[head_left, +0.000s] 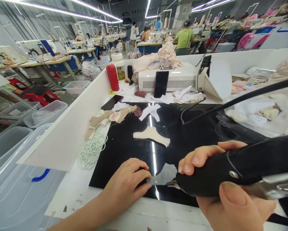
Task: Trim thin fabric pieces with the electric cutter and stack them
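My right hand [230,192] is wrapped round a thick black hand tool [206,175] with a metal lever along its underside; its kind I cannot make out. The tool's narrow metal tip lies against a small greyish, translucent curved piece [164,175] on the glossy black board [124,154]. At the left end of that piece, my left hand [130,179] has its thumb and forefinger closed on the edge. Just beyond lies a cream curved fabric piece [151,134], and farther back are white cut pieces [150,111].
A black cable [242,96] arches across the right side. Coiled pale green cord [93,147] and beige scraps [121,114] lie along the left. Behind are two phones [161,84] [112,102], a red flask [112,77], a white vented box [179,80] and a lamp [216,77].
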Demonstrator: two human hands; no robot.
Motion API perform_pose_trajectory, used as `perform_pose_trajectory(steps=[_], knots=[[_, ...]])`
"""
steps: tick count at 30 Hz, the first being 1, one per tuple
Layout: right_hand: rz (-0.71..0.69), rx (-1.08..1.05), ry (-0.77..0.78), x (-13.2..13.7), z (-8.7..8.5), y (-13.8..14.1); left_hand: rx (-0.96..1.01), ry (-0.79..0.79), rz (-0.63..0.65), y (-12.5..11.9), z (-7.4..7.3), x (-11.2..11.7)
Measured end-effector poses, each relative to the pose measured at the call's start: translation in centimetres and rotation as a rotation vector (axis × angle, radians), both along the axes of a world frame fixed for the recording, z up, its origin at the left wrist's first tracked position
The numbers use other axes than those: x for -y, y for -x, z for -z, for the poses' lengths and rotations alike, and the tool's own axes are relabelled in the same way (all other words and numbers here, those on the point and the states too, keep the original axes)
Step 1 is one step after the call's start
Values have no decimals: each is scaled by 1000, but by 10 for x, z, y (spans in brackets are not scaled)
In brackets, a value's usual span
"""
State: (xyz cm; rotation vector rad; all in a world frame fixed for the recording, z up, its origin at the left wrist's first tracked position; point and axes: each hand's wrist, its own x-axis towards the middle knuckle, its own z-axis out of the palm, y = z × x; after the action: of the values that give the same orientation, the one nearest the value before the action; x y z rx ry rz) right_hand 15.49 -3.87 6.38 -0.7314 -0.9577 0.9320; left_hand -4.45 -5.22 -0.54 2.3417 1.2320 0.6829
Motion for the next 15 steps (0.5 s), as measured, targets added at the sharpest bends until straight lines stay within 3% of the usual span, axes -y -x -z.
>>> perform_pose_trajectory(steps=[9,15], knots=[[33,20,101,2,-1,-6,-44,-193,86,4,-3,4],[139,-34,109,4,1,-17,-105,-285,111,4,-3,6]])
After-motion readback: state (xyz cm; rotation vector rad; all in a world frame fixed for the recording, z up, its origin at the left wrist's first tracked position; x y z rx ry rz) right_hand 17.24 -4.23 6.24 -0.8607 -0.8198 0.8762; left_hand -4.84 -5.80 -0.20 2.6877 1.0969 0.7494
